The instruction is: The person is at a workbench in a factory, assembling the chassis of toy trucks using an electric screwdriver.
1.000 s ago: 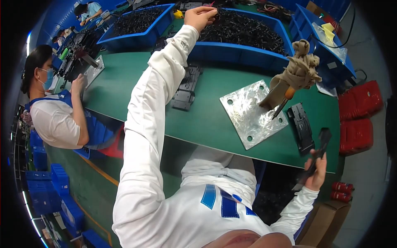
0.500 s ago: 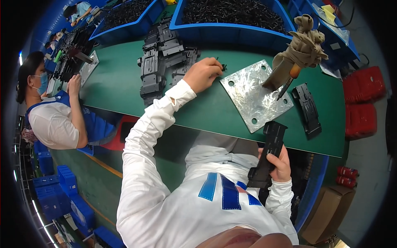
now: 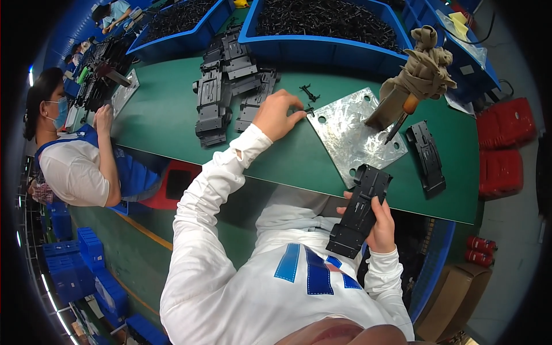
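Head view — oblong, ridged black part (image 3: 357, 214)

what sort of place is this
Probably a factory assembly workshop: a blue bin heaped with small black parts, long black pieces piled on a green workbench, and a co-worker alongside.

Strip lights (image 3: 55, 302): glowing white along the left rim
Metal plate (image 3: 352, 129): patchy bright glare
Green table (image 3: 282, 165): evenly, moderately lit
White sleeve (image 3: 198, 230): bright, soft shadows in the folds
Held black part (image 3: 359, 213): crisp, dark, faint highlights
Floor (image 3: 144, 267): dimmer, shadowed beside the table
Fisheye rim: black corners, bent and stretched edges
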Motion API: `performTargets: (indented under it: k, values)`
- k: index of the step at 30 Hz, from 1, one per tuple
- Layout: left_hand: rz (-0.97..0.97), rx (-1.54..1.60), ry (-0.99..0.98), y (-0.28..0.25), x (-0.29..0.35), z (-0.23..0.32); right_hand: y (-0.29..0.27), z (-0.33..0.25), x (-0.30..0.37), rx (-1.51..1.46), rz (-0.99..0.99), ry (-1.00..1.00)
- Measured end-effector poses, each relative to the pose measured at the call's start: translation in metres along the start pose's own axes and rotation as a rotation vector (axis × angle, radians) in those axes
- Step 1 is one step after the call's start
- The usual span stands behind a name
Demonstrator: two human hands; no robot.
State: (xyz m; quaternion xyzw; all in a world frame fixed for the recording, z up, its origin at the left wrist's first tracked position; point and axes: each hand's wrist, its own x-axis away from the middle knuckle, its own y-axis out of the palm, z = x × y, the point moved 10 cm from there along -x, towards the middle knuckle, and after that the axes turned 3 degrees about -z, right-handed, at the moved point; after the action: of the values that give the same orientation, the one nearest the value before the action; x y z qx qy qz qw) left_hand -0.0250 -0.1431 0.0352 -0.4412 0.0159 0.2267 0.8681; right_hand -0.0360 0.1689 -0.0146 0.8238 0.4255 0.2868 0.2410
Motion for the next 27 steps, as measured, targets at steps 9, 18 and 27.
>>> performTargets:
  k: [9, 18, 27]
  values:
    - [0.073, 0.714, -0.044, -0.003, 0.044, 0.039, 0.027, -0.011, -0.012, 0.196, 0.006, -0.1]
    - [0.062, 0.937, 0.139, -0.023, 0.092, 0.104, 0.075, -0.037, -0.021, 0.334, -0.035, -0.257]
    - [0.335, 0.25, 0.341, -0.055, 0.118, 0.151, 0.109, -0.041, -0.02, 0.535, -0.087, -0.32]
